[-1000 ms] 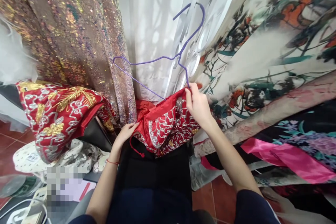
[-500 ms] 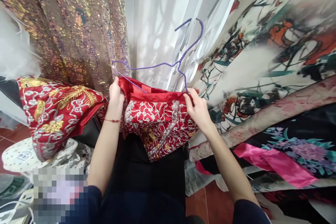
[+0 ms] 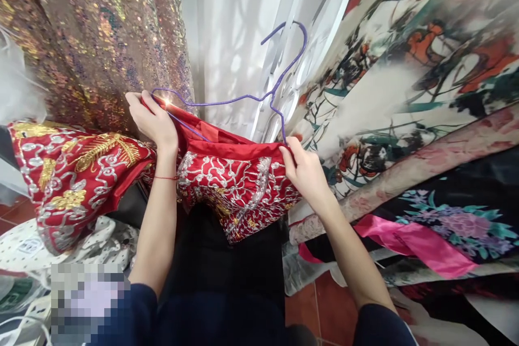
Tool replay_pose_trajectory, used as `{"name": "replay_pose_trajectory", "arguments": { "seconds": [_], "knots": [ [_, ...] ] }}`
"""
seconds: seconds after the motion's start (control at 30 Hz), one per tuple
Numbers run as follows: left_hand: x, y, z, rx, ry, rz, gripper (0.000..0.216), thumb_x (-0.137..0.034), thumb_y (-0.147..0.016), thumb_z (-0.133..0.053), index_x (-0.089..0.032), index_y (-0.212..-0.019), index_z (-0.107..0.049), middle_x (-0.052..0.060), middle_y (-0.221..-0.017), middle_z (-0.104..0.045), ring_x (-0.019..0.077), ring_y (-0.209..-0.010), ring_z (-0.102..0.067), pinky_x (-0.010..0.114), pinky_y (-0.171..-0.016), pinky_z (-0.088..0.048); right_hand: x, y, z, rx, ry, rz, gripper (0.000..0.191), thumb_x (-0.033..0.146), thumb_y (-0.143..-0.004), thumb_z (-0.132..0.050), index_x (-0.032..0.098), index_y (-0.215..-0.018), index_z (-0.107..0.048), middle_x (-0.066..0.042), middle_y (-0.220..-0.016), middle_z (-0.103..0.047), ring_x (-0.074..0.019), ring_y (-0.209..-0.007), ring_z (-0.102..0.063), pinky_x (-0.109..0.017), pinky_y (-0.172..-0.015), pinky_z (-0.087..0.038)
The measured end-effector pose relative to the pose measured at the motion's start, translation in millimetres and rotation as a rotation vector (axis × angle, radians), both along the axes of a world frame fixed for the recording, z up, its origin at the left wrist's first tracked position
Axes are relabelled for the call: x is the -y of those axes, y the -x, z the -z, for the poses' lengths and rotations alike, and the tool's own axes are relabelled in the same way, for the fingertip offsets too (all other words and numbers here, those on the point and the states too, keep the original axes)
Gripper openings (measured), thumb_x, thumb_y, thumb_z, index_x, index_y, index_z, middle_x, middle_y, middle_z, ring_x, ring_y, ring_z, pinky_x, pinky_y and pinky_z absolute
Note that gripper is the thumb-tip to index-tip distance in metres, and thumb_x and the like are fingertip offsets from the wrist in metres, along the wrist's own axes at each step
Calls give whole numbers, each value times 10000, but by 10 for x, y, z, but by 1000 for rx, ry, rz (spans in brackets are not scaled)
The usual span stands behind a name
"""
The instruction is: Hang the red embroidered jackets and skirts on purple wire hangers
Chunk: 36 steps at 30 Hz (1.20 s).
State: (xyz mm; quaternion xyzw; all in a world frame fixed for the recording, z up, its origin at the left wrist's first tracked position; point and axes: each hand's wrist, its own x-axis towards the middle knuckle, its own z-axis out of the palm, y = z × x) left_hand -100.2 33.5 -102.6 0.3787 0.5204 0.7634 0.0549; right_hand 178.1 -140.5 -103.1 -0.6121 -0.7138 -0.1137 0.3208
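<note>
A red garment (image 3: 239,172) is held at the centre, its plain band spread between two hands over dark cloth. The band's ten o'clock corner is gripped by the curled fingers of the left hand (image 3: 157,123); at three o'clock its edge is pinched between the thumb and fingers of the right hand (image 3: 304,167). How firm either grip is cannot be told.

At twelve o'clock a purple hanger (image 3: 243,98) is seen, its lower bar running inside the band. Its right end is hidden at the right hand, so whether it is pinched too cannot be told. If the band were let go on one side, the hanger could be tipped and the cloth dropped, since the weight would be left uneven.

At eleven o'clock, sequined cloth (image 3: 121,32) lies close behind the left hand; threads could be snagged by its sequins. The hook could be caught in the white cloth (image 3: 231,38) behind it.
</note>
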Motion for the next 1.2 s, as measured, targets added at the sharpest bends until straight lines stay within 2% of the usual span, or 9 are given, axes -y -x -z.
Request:
{"name": "replay_pose_trajectory", "arguments": {
  "seconds": [0.13, 0.27, 0.43, 0.53, 0.67, 0.8, 0.9, 1.03, 1.2],
  "knots": [
    [127, 30, -34, -168, 60, 5, 175, -293, -1027, -383, -228, -882, -458, 108, -1148, -615, 272, -1298, -475, 480, -1114, -326, -29, -40, -10, 60, 12, -4, 342, 400, -1032, -324, 190, -1009, -592, -3, -595, -528, -173, -534, -534, -268, -535, -299],
    [169, 37, -155, -206, 91, 162, 246, -333, -1039, -359, -227, -869, -501, 73, -1163, -622, 278, -1438, -339, 487, -1073, -331, -26, -43, -2, 120, -1, 31, 375, 416, -1033, -314, 172, -1046, -598, -26, -612, -571, -188, -539, -561, -274, -524, -298],
    [298, 37, -270, -255, 60, 110, 276, -403, -1023, -433, -228, -821, -501, 64, -1081, -647, 284, -1333, -455, 464, -1049, -356, -25, -20, 19, 150, -11, 28, 397, 404, -1042, -286, 160, -1069, -598, -51, -650, -631, -193, -545, -593, -273, -519, -322],
    [470, -101, -351, -337, 78, 134, 266, -376, -1028, -449, -217, -820, -495, 57, -988, -624, 261, -1214, -523, 432, -1040, -372, -19, -29, 12, 187, -12, 43, 417, 419, -1040, -288, 148, -1095, -600, -62, -651, -649, -208, -554, -611, -278, -523, -337],
    [749, -436, -404, -386, 33, 307, 238, -316, -1002, -531, -200, -799, -489, 36, -875, -551, 229, -1074, -581, 374, -1011, -401, -1, -98, 15, 231, -42, 159, 411, 399, -1037, -303, 137, -1137, -602, -101, -735, -708, -210, -554, -624, -284, -509, -327],
    [886, -536, -298, -340, -12, 509, 265, -348, -941, -646, -197, -780, -499, 0, -769, -487, 194, -938, -597, 312, -937, -423, -71, -264, 107, 213, -94, 202, 398, 379, -1031, -331, 135, -1212, -588, -122, -826, -744, -222, -595, -663, -289, -524, -378],
    [829, -390, -143, -259, -45, 455, 290, -422, -976, -581, -205, -806, -490, -12, -758, -468, 150, -799, -537, 280, -853, -422, -160, -360, 238, 90, -185, 157, 398, 407, -1024, -372, 145, -1260, -558, -125, -904, -755, -235, -695, -709, -312, -618, -491],
    [699, -232, 102, 49, -159, 312, 377, -473, -1023, -455, -218, -752, -394, -29, -741, -378, 117, -697, -408, 246, -742, -395, -197, -341, 390, -136, -379, 80, 370, 430, -1020, -434, 156, -1231, -565, -110, -916, -750, -227, -818, -732, -347, -763, -566],
    [643, -260, 278, 248, -106, 443, 398, -485, -994, -498, -212, -727, -386, -51, -683, -336, 94, -597, -332, 226, -606, -353, -113, -380, 483, -186, -587, 202, 327, 427, -1024, -427, 191, -985, -650, -109, -914, -731, -222, -817, -716, -350, -761, -552]
  ]
}}
